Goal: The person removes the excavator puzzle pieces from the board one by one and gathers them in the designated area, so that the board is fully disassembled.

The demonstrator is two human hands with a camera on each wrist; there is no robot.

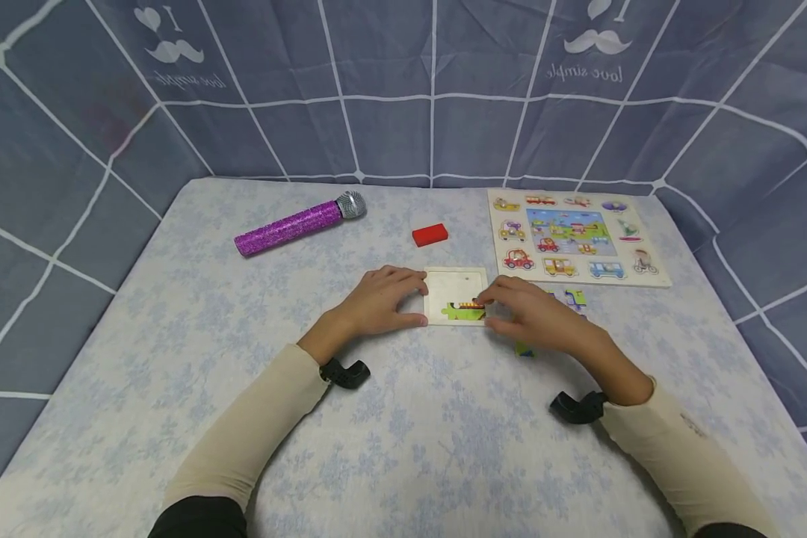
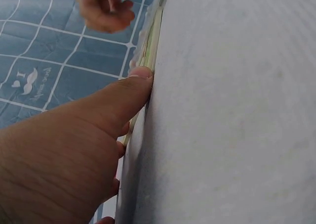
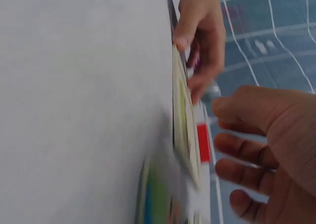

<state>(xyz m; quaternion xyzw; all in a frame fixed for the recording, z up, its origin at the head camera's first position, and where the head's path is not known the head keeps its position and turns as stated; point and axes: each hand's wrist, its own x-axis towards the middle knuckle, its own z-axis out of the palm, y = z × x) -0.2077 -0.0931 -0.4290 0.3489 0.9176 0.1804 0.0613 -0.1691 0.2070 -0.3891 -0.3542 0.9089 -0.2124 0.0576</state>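
A small pale wooden puzzle tray (image 1: 441, 284) lies on the table, with green pieces (image 1: 459, 312) showing a striped picture along its lower part. My left hand (image 1: 385, 300) holds the tray's left edge, its thumb at the near corner and fingertips at the far side. Over the tray's right side hovers my right hand (image 1: 534, 314), fingers loosely bent. The right wrist view shows that hand (image 3: 276, 145) apart from the tray (image 3: 178, 105), with nothing between thumb and fingers. Loose puzzle pieces (image 1: 575, 300) lie beside and partly under the right hand.
A large picture puzzle board (image 1: 660, 280) with vehicle pieces lies at the back right. Beyond the tray is a red block (image 1: 430, 235). Farther left rests a glittery purple microphone (image 1: 296, 226). Grid-patterned cloth (image 1: 390, 138) hangs behind the table.
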